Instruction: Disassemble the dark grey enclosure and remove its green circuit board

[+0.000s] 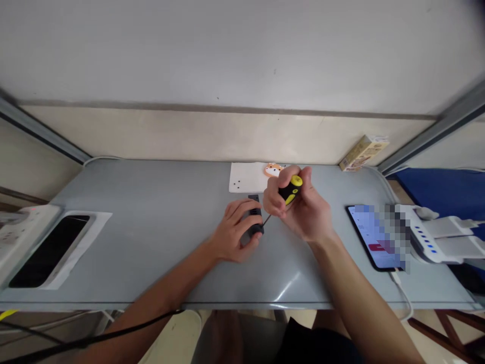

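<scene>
My left hand (pixel 233 230) grips a small black plastic device (pixel 253 233) on the grey tabletop, its fingers covering most of the device. My right hand (pixel 303 212) is raised just to the right and holds a yellow-and-black screwdriver (pixel 291 190) by its handle. The screwdriver's thin metal shaft (pixel 267 219) slants down and left to the device's right side. Fingers hide the tip, so I cannot tell whether it touches the device.
On the grey table (pixel 151 197) lie a white sheet (pixel 244 178) with small dark parts and an orange cartoon item (pixel 273 170). A cardboard box (pixel 362 153) leans on the wall. Phones (pixel 49 250) (pixel 373 237), a power strip (pixel 22 232) and a white charger (pixel 435 235) sit at the sides.
</scene>
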Demonstrator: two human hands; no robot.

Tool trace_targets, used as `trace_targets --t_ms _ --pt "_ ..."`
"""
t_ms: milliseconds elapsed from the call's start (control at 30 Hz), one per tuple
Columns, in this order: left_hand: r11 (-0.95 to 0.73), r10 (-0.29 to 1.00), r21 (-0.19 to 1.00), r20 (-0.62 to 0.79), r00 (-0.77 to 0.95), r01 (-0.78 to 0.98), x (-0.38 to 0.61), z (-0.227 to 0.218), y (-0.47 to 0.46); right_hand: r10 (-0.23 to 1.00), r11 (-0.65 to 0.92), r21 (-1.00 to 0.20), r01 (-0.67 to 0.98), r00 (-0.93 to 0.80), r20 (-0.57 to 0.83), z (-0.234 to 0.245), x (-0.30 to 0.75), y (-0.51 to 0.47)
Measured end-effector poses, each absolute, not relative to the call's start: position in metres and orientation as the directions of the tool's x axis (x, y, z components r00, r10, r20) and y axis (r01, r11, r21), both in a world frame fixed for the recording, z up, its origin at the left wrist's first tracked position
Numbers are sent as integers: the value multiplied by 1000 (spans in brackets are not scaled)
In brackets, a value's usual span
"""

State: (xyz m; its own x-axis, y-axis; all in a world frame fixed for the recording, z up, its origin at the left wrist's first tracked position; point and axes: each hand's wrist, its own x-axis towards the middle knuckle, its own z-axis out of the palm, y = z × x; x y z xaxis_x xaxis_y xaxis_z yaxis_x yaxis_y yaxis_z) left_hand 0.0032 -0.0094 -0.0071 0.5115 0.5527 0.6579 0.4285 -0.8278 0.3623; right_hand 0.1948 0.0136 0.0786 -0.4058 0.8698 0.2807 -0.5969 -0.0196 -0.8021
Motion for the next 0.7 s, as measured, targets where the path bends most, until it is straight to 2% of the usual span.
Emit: trace_targets --t_ms 267,433,500,700 --pt "-807 588 379 592 551 453 4 -11 -7 887 26 -801 -598 -355 294 82 195 15" --pt "-782 617 402 608 500 477 10 -13 -9 901 71 -792 -606 -302 312 85 202 23" --pt "-761 645 451 606 465 467 12 -14 -11 910 97 -779 -619 -263 321 87 207 26" --pt "-704 696 650 553 457 286 10 -13 -8 919 114 -746 -656 -216 331 88 215 30"
